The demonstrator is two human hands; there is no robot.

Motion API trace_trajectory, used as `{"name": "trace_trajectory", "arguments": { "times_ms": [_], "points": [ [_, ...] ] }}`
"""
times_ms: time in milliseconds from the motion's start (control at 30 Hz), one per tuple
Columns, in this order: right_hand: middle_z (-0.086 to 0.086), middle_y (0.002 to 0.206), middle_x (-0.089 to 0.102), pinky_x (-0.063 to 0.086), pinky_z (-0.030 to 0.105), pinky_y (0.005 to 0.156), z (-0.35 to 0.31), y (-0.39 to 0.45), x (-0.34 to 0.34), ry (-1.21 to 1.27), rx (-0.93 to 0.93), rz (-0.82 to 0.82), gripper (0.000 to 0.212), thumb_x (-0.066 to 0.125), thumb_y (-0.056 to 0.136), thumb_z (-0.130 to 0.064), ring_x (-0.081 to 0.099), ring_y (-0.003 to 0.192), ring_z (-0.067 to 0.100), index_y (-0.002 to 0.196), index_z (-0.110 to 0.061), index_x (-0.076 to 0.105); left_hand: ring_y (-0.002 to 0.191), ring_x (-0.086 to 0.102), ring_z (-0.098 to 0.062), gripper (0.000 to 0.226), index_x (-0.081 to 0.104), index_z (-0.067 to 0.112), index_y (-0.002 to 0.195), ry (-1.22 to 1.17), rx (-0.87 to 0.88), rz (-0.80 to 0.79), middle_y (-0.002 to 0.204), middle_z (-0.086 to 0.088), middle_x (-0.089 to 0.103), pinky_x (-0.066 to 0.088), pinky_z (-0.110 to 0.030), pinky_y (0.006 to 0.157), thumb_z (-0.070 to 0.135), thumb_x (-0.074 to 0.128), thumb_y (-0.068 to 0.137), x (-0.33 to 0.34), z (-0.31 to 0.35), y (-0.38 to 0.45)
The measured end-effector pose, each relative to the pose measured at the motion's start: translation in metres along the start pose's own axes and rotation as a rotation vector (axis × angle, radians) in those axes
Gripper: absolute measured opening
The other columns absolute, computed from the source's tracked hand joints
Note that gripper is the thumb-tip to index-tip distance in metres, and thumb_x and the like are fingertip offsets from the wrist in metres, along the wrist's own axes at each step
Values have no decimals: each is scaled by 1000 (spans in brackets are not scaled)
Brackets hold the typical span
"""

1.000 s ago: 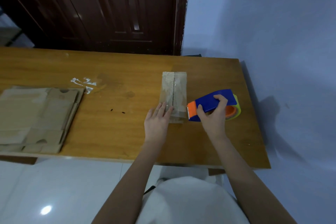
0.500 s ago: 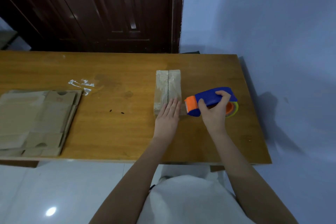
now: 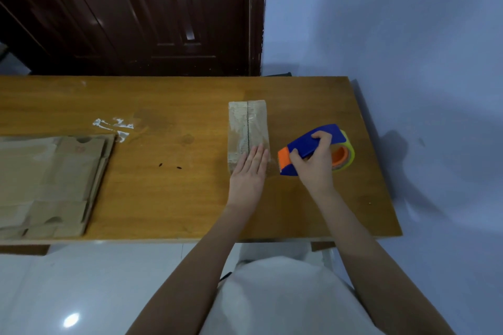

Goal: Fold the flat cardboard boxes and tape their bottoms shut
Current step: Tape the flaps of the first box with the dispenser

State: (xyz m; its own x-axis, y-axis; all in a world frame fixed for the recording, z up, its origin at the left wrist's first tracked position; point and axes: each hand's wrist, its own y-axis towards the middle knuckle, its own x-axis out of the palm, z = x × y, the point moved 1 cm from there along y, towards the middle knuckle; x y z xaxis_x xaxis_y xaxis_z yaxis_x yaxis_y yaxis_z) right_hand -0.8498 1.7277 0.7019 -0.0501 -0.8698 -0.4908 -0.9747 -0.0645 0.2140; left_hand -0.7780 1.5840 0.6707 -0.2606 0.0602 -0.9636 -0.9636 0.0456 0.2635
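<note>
A small folded cardboard box (image 3: 247,125) stands bottom-up on the wooden table (image 3: 168,198), with shiny clear tape along its centre seam. My left hand (image 3: 249,171) lies flat with straight fingers on the box's near end and hides that end. Just to the right, my right hand (image 3: 313,163) grips a blue and orange tape dispenser (image 3: 307,144) holding a yellow-green roll, resting on the table beside the box.
A stack of flat cardboard boxes (image 3: 46,185) lies at the table's left near edge. Scraps of clear tape (image 3: 114,125) stick to the tabletop behind the stack. A dark wooden door stands behind the table, a blue wall to the right.
My left hand slid from the left of the box's near end onto the taped seam at that end. The right hand with the dispenser stayed beside the box.
</note>
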Motion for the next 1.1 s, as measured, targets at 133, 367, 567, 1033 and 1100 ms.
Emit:
{"name": "trace_trajectory", "arguments": {
  "times_ms": [133,367,567,1033,1100],
  "points": [
    [6,93,52,40,18,65,-8,8,12,-92,-30,-41,45,69,80,-9,53,78,17,113,-3,40,129,48,-19,47,52,4,132,17,-2,-5,138,-11,51,32,-35,109,6,39,87,-1,1,1],
    [10,91,53,44,27,65,-13,26,21,-184,-84,-136,45,66,78,-11,54,75,19,113,-6,37,128,49,-19,62,52,5,133,-4,-59,-66,137,-10,52,34,-35,109,8,74,75,-2,0,3],
    [8,88,52,43,27,66,-6,19,25,-212,-70,-137,46,67,79,-10,53,77,20,114,-4,38,133,43,-18,47,48,8,136,-14,-64,-79,142,-9,47,30,-34,112,13,45,89,-3,0,2],
    [10,88,60,51,33,65,20,-17,14,-264,72,-224,55,72,81,-19,62,77,24,121,-6,35,145,14,-18,66,13,16,151,-123,-106,-96,157,-7,19,4,-31,117,19,47,94,-13,1,6],
    [8,86,60,52,34,63,16,-12,12,-285,78,-222,59,71,82,-20,60,75,22,125,-6,34,143,21,-21,70,17,18,150,-129,-113,-139,154,-7,25,16,-34,115,21,53,91,-17,2,12]
  ]
}}
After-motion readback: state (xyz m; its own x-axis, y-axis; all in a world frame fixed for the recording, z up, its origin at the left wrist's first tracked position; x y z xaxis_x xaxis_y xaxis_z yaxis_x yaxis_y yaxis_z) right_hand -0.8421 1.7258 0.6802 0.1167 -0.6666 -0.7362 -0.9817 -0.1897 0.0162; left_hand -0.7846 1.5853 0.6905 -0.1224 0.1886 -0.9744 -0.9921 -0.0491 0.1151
